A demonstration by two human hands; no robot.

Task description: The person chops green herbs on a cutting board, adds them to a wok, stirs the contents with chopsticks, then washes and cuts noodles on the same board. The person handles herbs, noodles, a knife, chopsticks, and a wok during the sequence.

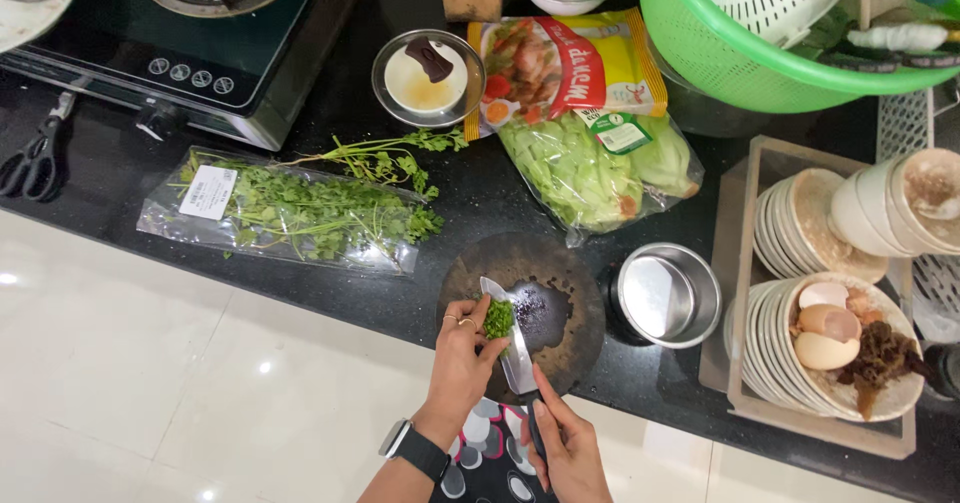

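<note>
Lower centre: left hand (462, 338) pinches herbs (499, 318) on board (560, 298); right hand (568, 443) grips knife (508, 331). Fingertips sit beside blade; a slip risks a cut.

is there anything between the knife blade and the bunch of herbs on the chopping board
Nothing visible does. The knife, held by the right hand, lies right against the herbs, which the left hand pins to the round dark chopping board. The steel bowl stands off to the side.
</note>
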